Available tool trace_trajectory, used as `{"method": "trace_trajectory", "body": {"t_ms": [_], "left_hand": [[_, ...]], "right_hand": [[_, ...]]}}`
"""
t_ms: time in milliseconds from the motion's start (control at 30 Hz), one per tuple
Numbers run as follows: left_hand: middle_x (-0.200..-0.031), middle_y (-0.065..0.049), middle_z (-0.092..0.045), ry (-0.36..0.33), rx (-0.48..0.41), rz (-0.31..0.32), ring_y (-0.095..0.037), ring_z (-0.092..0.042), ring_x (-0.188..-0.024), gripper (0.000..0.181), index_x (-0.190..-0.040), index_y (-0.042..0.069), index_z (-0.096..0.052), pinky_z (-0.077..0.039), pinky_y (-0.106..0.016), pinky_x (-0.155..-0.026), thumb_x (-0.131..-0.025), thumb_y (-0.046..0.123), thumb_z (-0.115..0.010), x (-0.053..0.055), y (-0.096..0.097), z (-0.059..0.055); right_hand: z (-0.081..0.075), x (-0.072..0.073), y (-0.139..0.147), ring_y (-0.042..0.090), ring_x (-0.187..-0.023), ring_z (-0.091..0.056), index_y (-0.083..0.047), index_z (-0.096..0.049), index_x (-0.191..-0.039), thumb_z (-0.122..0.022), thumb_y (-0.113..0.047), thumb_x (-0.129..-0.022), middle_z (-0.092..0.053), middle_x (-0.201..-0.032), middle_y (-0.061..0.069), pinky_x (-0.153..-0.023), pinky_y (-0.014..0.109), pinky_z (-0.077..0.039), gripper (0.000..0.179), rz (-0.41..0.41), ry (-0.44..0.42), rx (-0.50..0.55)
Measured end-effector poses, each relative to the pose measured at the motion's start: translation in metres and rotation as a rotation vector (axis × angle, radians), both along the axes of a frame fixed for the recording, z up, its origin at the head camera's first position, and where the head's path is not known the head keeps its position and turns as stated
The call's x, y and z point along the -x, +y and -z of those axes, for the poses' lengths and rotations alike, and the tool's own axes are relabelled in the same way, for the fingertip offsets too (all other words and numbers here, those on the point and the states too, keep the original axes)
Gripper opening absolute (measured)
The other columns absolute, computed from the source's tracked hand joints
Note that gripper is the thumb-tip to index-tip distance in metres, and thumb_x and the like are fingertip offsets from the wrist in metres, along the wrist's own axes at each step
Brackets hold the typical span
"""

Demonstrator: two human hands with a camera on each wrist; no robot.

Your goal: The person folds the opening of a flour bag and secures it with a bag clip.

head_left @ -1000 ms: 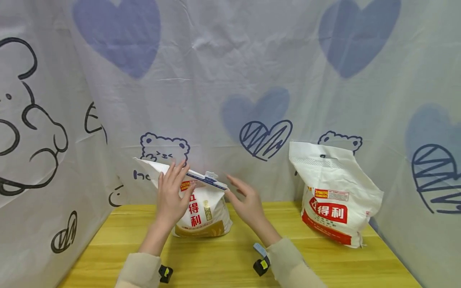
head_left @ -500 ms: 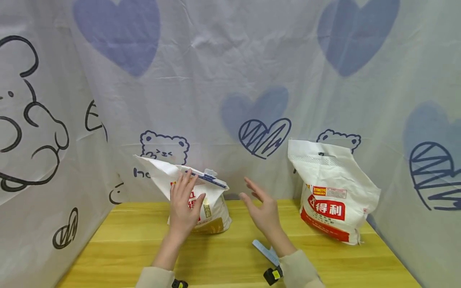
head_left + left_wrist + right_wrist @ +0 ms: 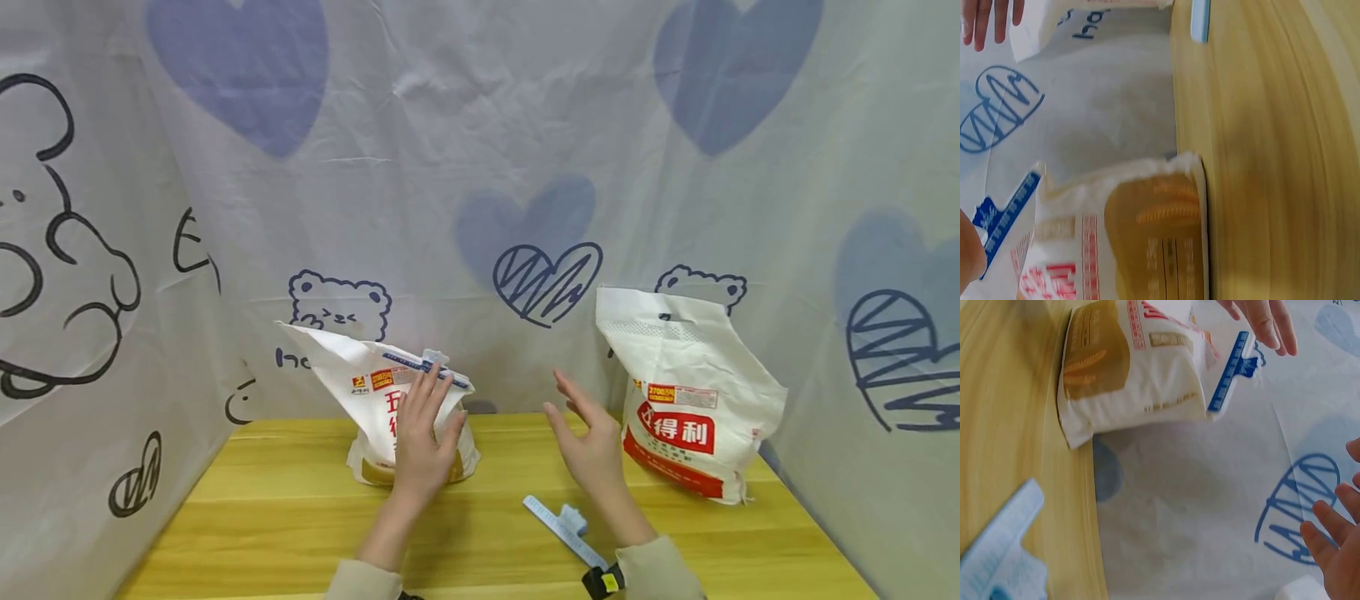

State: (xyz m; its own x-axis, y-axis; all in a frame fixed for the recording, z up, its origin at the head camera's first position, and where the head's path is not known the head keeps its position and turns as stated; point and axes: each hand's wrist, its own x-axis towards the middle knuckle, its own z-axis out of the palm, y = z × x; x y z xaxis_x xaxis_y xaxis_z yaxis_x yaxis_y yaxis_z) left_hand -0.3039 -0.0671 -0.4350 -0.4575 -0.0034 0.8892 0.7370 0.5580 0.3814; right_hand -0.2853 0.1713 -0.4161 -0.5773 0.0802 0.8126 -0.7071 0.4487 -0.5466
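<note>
My left hand (image 3: 423,442) is in front of a white flour bag (image 3: 378,396), fingers straight and pointing up near its folded top. Whether the fingers touch the bag cannot be told. Along that slanting top runs a dark blue sealing clip (image 3: 405,362), also seen in the right wrist view, where the clip (image 3: 1232,372) spans the bag's edge. My right hand (image 3: 592,446) hovers in the air between the bags with fingers extended, holding nothing. Below it a light blue sealing clip (image 3: 562,531) lies on the table.
A second flour bag (image 3: 682,392), with red print and an unclipped top, stands on the right of the wooden table (image 3: 262,508). White curtains (image 3: 420,208) with hearts and bear drawings enclose the back and sides.
The right hand has drawn away from the clipped bag to the right. The left hand has slid rightward across the bag's front. More of the light blue clip shows now.
</note>
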Motion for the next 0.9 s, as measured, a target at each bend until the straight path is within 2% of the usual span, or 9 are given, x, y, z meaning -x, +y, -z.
{"method": "trace_trajectory", "body": {"t_ms": [133,400,667,900], "left_hand": [[-0.156,-0.021,-0.048,-0.023,-0.036,0.047,-0.049,-0.039,-0.145,0.055,-0.144,0.003,-0.059,-0.023,-0.076,-0.115,-0.092,0.008,-0.074,0.0,0.02,0.003],[-0.16,-0.017,-0.044,-0.161,-0.089,0.171,-0.041,-0.035,-0.15,0.054,-0.147,0.005,-0.056,-0.024,-0.066,-0.121,-0.096,0.011,-0.072,0.0,0.065,0.004],[-0.162,-0.011,-0.043,-0.278,-0.124,0.287,-0.038,-0.036,-0.15,0.052,-0.148,0.005,-0.055,-0.03,-0.06,-0.122,-0.099,0.011,-0.07,0.002,0.109,0.001],[-0.165,-0.001,-0.039,-0.473,-0.19,0.371,-0.029,-0.036,-0.152,0.054,-0.153,0.015,-0.051,-0.031,-0.054,-0.123,-0.102,0.015,-0.067,0.004,0.143,0.0]], "right_hand": [[0.001,-0.003,0.017,0.028,-0.123,-0.066,-0.007,-0.066,-0.139,-0.075,0.0,-0.093,-0.066,-0.14,0.008,-0.102,0.017,-0.05,0.047,0.038,0.04,0.002],[0.002,-0.01,0.051,0.031,-0.133,-0.059,-0.003,-0.066,-0.137,-0.075,0.0,-0.093,-0.065,-0.142,0.009,-0.109,0.011,-0.04,0.045,0.169,0.026,0.014],[-0.003,-0.012,0.086,0.027,-0.132,-0.06,-0.004,-0.068,-0.137,-0.077,0.003,-0.09,-0.066,-0.141,0.011,-0.111,0.012,-0.038,0.048,0.281,0.075,0.056],[-0.005,-0.016,0.116,0.033,-0.139,-0.054,-0.005,-0.063,-0.141,-0.073,0.003,-0.092,-0.061,-0.147,0.011,-0.119,0.02,-0.034,0.051,0.383,0.045,0.082]]}}
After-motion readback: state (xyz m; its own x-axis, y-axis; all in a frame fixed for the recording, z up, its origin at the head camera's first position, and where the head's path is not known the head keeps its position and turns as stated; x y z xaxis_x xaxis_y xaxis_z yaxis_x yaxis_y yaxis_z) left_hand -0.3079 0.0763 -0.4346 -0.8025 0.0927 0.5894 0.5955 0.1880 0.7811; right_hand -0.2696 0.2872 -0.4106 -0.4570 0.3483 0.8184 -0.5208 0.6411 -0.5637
